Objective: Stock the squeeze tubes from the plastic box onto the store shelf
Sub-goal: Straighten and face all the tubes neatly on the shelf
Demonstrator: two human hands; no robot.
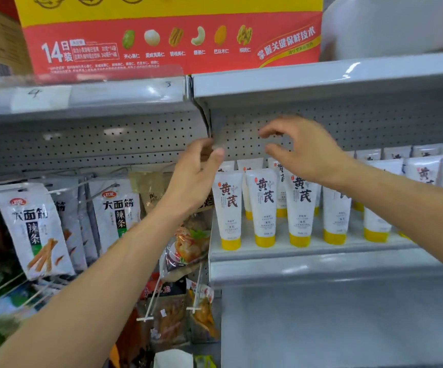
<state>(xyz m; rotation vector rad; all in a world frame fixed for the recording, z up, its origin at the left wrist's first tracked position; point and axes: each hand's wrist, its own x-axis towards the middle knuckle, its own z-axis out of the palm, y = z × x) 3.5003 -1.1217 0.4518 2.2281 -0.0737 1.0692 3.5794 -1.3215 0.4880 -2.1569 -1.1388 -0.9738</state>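
- Your left hand (196, 171) and right hand (302, 150) are raised side by side, close but not touching, in front of the pegboard (108, 144).
- Left hand: thumb and fingertips drawn together. Right hand: fingers curled in a C, thumb and forefinger apart.
- A pale, see-through patch (241, 139) spans the gap between the hands. You cannot tell what it is, or whether either hand grips it.
- The squeeze tubes (264, 205) stand cap-down in rows on the shelf (294, 269), just below the right hand. They are smooth white tubes, flat at the crimped top, with round yellow caps and dark brush-style characters.
- The right wrist and forearm cover part of the front row. The tubes at far right are cut off by the frame edge.
- The upper shelf (294, 81), grey metal with a glossy front strip, hangs close above both hands.
- On it sit a red and yellow printed carton (162, 43) and a bulky white object (387, 25), blurred and unidentifiable.
- Left bay: white foil snack packets (37, 229) hang from wire pegs (100, 185). The left forearm crosses in front of more packets lower down, which are crumpled, glossy and hard to read.
- Handwritten marks on the upper strip are too faint to be sure of.
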